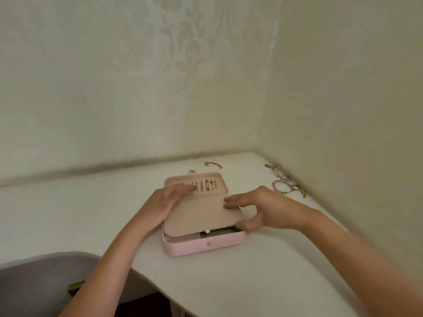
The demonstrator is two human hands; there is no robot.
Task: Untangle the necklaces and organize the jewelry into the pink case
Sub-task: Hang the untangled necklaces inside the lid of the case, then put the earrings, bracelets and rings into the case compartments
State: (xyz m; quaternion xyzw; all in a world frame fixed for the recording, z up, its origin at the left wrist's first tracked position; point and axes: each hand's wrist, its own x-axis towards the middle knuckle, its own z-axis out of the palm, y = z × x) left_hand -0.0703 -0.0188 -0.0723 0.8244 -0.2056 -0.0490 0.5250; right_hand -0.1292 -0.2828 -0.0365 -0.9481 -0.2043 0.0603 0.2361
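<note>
Lying open on the white table (68, 213), near the room's corner, is the pink case (201, 247), its snap button (209, 243) facing the near side. Lid (220, 176) laid back on the far side, with a small snap tab (191, 171) sticking out beyond it. A beige padded panel (199, 216) covers most of the base; a dark gap shows under its near edge, contents too dim to read. Row of small metal pieces (207, 185) stands along the lid's beige lining, likely earrings or pins, too small to tell. Left hand (163, 200) rests flat at the case's left side, fingers straight and released, tips reaching the left end of that row; tips blurred. Right hand (258, 207) comes in from the right, fingers stretched nearly straight on the panel's right edge, thumb spread down against the near right corner of the case; nothing clenched, no grasp. Loose jewelry remains outside the case: a red string piece (214, 164) on the table just beyond the lid, and a line of beaded bracelets and rings (286, 181) along the right wall, well apart from the hands. Grey chair back (34, 282) at near left, below the table edge.
</note>
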